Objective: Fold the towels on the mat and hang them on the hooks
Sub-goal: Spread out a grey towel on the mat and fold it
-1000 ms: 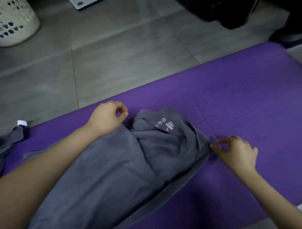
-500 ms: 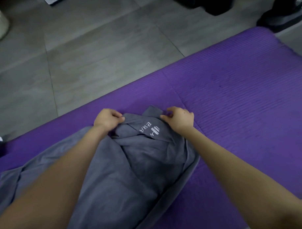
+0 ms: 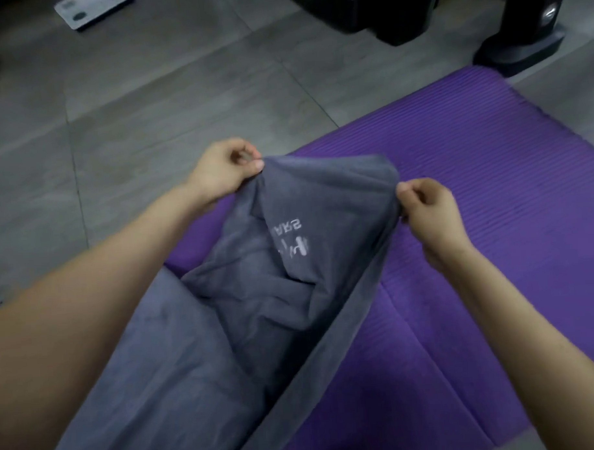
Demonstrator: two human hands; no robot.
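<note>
Pinching the far edge of the grey microfibre towel (image 3: 292, 309), we hold it up between both hands. Our left hand (image 3: 219, 172) has its fingers (image 3: 242, 149) curled tight, with thumb and forefinger nipping the towel's left corner. Our right hand (image 3: 430, 213) does the same at the right corner, its fingers bent in on the cloth. Between the two sets of fingers the edge runs in a shallow arch, raised off the purple ribbed foam mat (image 3: 489, 184). Just below and between the fingers a white printed logo (image 3: 289, 238) shows on the cloth, too blurred for us to read. From the fingers the towel falls back toward us in loose folds, and its near part passes under our left forearm. Beyond the fingers lies the grey tiled floor (image 3: 149, 95). Far past the left fingers a flat white board (image 3: 92, 8) with dark round marks sits on the tiles. Far past the right fingers stands a black base (image 3: 518, 52), just off the mat's far corner.
</note>
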